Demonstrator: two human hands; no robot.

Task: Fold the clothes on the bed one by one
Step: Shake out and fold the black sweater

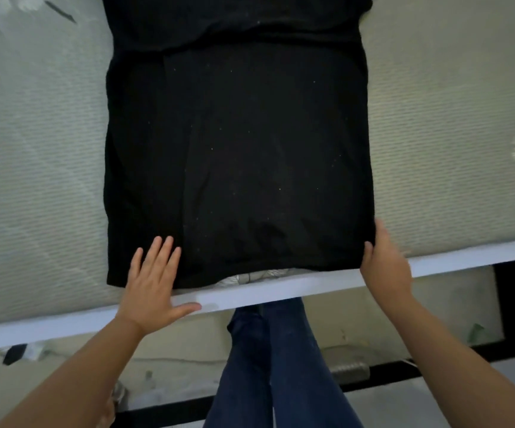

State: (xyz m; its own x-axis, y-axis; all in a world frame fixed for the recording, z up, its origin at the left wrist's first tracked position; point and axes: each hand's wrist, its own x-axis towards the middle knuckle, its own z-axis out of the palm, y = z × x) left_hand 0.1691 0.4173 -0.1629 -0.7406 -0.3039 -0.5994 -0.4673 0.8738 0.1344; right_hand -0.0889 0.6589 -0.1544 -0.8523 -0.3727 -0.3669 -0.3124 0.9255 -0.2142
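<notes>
Black cotton-like garment (237, 156), spread flat on the pale ribbed mattress (34, 156), fills the centre of the frame. The left hand (151, 285) presses its lower hem with straight, released fingers — the right hand (384, 261) pinches the lower right corner. Risk: pulling the corner while the left merely presses could drag the cloth askew — or off the bed edge.

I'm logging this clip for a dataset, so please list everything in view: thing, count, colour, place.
garment: one, black, spread flat mid-bed, hem at the near edge
bed cover: one, pale ribbed, under the garment
bed edge: one, white, along the near side
left hand: flat, fingers straight, on the garment's near left corner
right hand: at the near right corner, thumb on the cloth
legs: two, blue jeans, below the bed edge
</notes>
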